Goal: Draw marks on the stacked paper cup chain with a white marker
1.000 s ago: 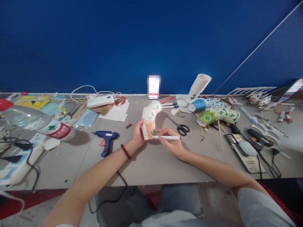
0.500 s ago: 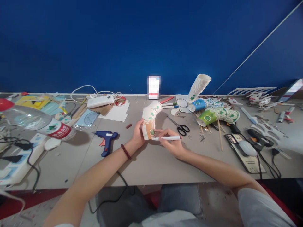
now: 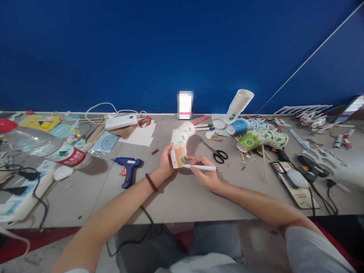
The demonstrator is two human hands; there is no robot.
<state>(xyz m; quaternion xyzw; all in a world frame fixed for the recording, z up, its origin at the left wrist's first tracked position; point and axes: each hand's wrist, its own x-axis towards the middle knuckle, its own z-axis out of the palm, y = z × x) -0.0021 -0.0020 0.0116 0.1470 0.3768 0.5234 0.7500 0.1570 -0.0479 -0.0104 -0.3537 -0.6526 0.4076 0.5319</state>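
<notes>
A curved chain of joined paper cups [image 3: 179, 137], orange at its lower end and white with green leaves above, is held near the middle of the table. My left hand [image 3: 166, 161] wraps round its lower left side. In my right hand [image 3: 205, 172] is a white marker [image 3: 202, 167], lying nearly level, its tip at the orange cup beside a round green mark. The fingertips of my right hand are close to the cup's right side. Whether the tip touches the cup cannot be made out.
A blue glue gun [image 3: 129, 170] lies left of my hands, black scissors [image 3: 217, 153] to the right. Farther right are green cups [image 3: 251, 140], blue cups [image 3: 239, 126], a leaning cup stack [image 3: 240, 104] and a phone [image 3: 298, 193]. A large bottle [image 3: 51, 148] lies left.
The marker has tilted slightly, its tip a little higher and its back end a little lower. My left hand and the cups have barely moved.
</notes>
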